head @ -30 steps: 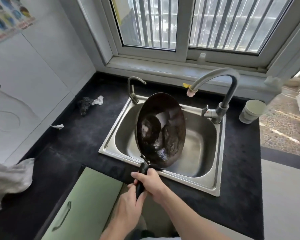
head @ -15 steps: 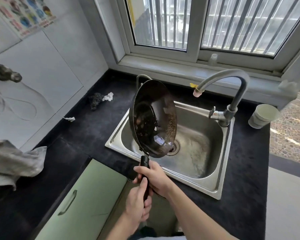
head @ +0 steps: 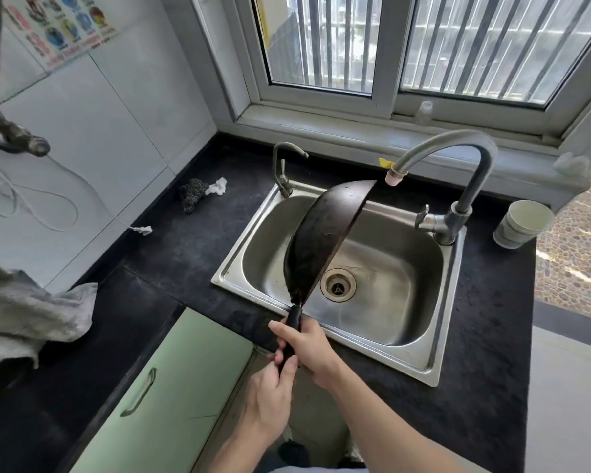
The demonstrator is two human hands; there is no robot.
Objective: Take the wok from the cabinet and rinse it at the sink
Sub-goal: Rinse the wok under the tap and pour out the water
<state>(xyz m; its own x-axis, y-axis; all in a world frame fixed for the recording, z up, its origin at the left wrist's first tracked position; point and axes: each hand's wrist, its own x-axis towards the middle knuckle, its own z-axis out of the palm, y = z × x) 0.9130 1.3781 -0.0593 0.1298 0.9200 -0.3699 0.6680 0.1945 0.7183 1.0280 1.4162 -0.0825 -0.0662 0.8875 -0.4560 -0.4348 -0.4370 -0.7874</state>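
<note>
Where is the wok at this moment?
Head view, centre: the wok is tilted on edge over the sink's left half, upper rim beside the faucet spout, handle gripped by left hand and right hand.

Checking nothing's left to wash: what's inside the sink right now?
Only the drain shows on the bare steel floor of the sink. The wok, gripped on edge above it by the left hand and right hand, hides part of the floor's left side.

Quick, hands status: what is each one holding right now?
The left hand grips the wok by the lower end of its handle.
The right hand grips the same handle, nearer the bowl.
</note>
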